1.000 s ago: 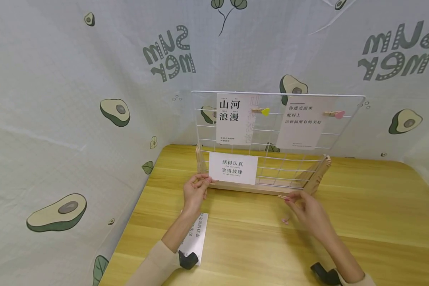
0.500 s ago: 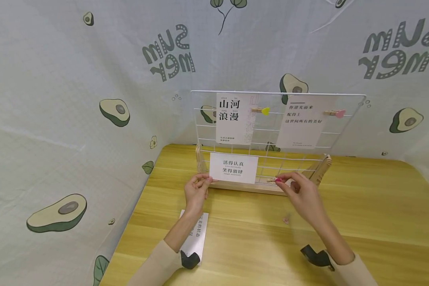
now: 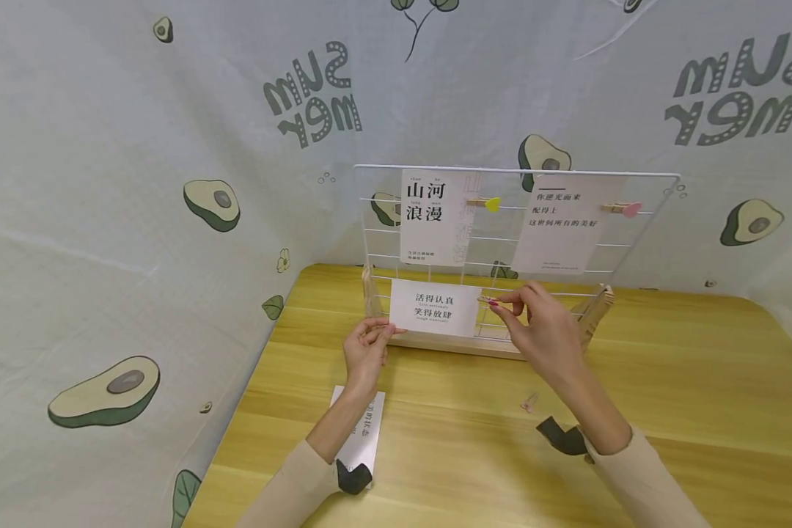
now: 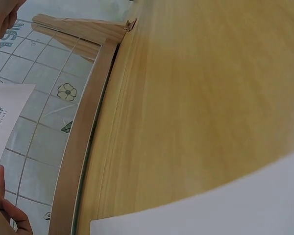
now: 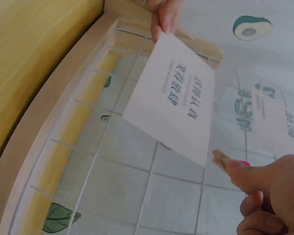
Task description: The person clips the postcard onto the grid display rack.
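Note:
A white card (image 3: 434, 309) with printed writing lies against the lower left of a white wire grid (image 3: 515, 173). My left hand (image 3: 366, 356) pinches its lower left corner, which also shows in the right wrist view under the fingers. Between thumb and forefinger of my right hand (image 3: 544, 330) is a small wooden clothespin (image 5: 219, 158) with a bit of pink on it. Its tip points at the card's right edge, close beside the upper right corner. In the left wrist view the card (image 4: 7, 122) shows only in part.
Two cards, one (image 3: 429, 242) with a yellow-heart clothespin (image 3: 491, 204) and one (image 3: 554, 249) with a pink-heart clothespin (image 3: 630, 210), hang on the upper grid. Another card (image 3: 363, 433) lies under my left forearm. A small pink clothespin (image 3: 529, 402) lies on the table (image 3: 699, 381).
My right hand has risen from the table in front of the grid and moved left with the clothespin to the card's right edge. My left hand and its card have hardly moved.

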Demonstrator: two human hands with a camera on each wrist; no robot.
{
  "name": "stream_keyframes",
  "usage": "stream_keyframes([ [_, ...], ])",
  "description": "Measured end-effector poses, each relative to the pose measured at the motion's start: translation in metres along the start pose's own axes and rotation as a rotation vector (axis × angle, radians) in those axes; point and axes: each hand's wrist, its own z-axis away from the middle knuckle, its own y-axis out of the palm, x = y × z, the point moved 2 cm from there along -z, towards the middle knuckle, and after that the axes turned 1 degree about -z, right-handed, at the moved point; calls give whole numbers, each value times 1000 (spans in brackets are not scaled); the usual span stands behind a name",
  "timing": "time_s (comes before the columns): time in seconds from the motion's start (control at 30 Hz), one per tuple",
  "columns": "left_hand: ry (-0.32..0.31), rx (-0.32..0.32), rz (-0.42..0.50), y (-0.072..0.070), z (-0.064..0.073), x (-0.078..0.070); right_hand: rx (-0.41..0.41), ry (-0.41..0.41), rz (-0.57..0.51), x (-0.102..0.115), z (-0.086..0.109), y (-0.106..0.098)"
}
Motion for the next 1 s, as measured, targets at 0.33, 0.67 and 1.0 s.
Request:
stream_keyframes([
  [0.33, 15, -4, 17, 0, -1, 1, 95, -4, 48, 16, -27, 3],
  [0.67, 29, 0, 18, -1, -1, 3, 244, 54, 157, 31, -43, 6],
  [1.0, 10, -2, 9, 1, -1, 4, 270, 16, 189, 34, -50, 8],
])
